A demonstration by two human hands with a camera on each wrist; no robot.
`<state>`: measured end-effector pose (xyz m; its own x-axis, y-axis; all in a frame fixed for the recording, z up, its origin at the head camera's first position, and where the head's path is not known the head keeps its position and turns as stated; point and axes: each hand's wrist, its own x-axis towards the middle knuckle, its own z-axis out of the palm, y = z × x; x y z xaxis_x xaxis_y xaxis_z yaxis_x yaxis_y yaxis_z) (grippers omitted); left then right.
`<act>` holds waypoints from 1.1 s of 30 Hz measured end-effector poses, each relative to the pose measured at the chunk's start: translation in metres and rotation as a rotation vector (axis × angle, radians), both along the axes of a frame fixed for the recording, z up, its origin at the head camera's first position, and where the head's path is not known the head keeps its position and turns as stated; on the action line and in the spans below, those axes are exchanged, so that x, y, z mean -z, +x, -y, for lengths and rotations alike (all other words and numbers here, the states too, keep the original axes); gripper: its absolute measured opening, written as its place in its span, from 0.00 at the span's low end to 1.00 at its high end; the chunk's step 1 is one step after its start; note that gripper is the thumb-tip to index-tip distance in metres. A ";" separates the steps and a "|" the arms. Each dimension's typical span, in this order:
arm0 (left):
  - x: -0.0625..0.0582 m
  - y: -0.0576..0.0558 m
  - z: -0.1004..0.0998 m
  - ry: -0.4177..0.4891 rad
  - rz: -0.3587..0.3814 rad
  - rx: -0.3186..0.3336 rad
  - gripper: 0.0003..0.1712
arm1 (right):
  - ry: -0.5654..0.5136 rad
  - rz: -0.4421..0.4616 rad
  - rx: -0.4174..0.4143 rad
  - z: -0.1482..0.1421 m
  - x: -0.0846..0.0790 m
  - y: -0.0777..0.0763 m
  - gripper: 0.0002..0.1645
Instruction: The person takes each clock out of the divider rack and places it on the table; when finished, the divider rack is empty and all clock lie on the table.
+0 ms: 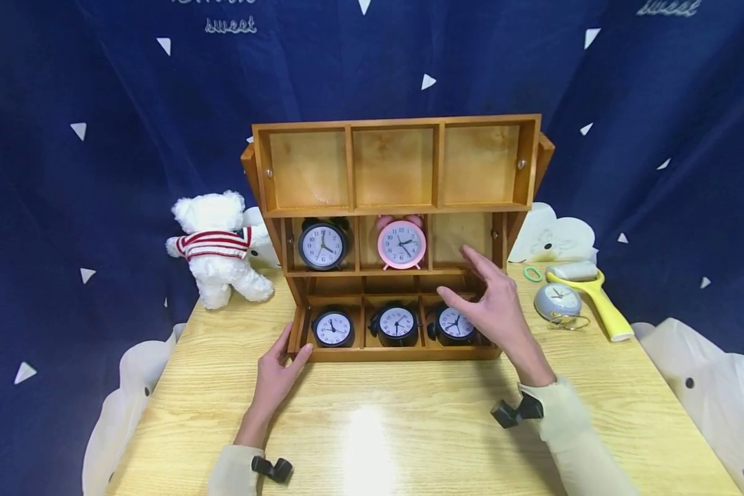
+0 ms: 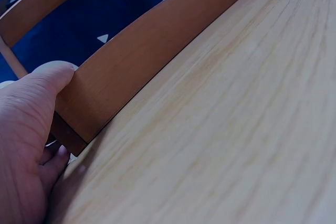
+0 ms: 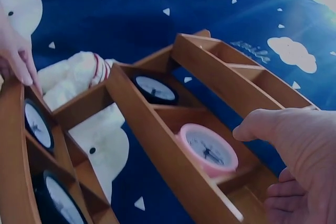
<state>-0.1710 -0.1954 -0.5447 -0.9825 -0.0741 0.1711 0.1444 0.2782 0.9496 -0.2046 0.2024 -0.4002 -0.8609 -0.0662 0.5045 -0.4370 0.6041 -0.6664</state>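
Note:
A three-tier wooden shelf (image 1: 397,355) stands on the table. Its bottom left corner is pinched by my left hand (image 1: 277,368), thumb on the front board and fingers round the side, as the left wrist view also shows. My right hand (image 1: 496,310) hovers before the right compartments, fingers apart and holding nothing. In the middle tier sit a black clock (image 1: 323,246) at left and a pink clock (image 1: 401,244) in the centre; the right compartment is bare. Along the bottom tier are black clocks at left (image 1: 333,328), centre (image 1: 397,324) and right (image 1: 455,324), the last partly behind my hand.
A white teddy bear (image 1: 213,251) in a striped top sits left of the shelf. To the right lie a grey clock (image 1: 558,301), a yellow-handled lint roller (image 1: 606,310), a green ring (image 1: 532,274) and thin gold-coloured glasses (image 1: 568,322). A blue curtain (image 1: 372,62) hangs behind.

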 end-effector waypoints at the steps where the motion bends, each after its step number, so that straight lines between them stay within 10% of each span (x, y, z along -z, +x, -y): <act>1: 0.000 0.000 0.000 0.000 0.001 0.001 0.41 | 0.004 -0.006 -0.005 0.003 -0.001 -0.001 0.49; 15: 0.000 0.000 -0.001 -0.020 0.007 0.006 0.41 | 0.053 -0.016 -0.099 0.041 -0.020 -0.025 0.49; 24: 0.035 -0.014 0.006 0.003 -0.010 -0.025 0.42 | 0.081 -0.059 -0.147 0.060 -0.023 -0.038 0.50; 33: 0.038 -0.015 0.007 0.033 -0.034 -0.014 0.42 | 0.075 -0.097 -0.152 0.066 -0.023 -0.043 0.50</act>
<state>-0.1861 -0.2029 -0.5831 -0.9750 -0.0937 0.2015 0.1730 0.2491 0.9529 -0.2478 0.1363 -0.3773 -0.7856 -0.2322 0.5735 -0.5871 0.5722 -0.5726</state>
